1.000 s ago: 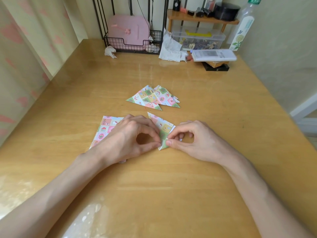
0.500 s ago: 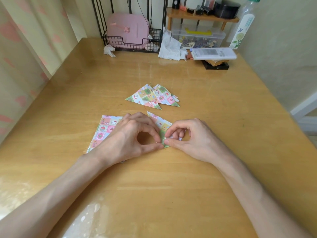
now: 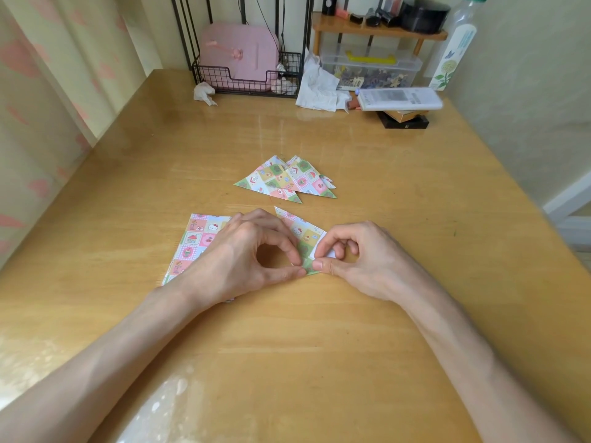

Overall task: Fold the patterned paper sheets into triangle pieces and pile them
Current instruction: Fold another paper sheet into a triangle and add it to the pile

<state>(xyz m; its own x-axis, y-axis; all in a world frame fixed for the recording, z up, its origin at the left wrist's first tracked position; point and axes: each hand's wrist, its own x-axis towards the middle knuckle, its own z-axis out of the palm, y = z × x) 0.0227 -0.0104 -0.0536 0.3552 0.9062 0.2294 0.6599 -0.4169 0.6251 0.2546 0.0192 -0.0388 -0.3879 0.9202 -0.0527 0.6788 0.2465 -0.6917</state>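
Creasing the near corner of the half-folded piece (image 3: 300,230) is judged to be the step in hand. The piece lies flat on the table (image 3: 319,362) between the two hands, its far tip pointing away from the person. The left hand (image 3: 249,257) has thumb and forefinger curled into a ring and pinches the piece at its near green corner. The right hand (image 3: 367,260) pinches the right edge, where a small white flap (image 3: 319,248) of the plain underside is turned up; its other fingers are curled in behind.

Recommended procedure:
1. Hold the corner fixed with the left pinch.
2. Bring the flap over until its edge meets the long edge of the piece, and check the alignment.
3. Press outward from the corner with a fingertip.

Thin paper takes a crease at once, and a misplaced crease will probably show, so align before pressing.

Materials: the paper is thin and matte, printed in a checker of pink, green and yellow squares with small cartoon motifs, and white on the reverse. Unfolded sheets (image 3: 196,238) lie stacked, partly under the left wrist. Finished triangles (image 3: 281,182) lie flat, fanned and overlapping beyond the hands, clear of the piece, their points sharp. The table is glossy varnished wood, probably slippery under paper
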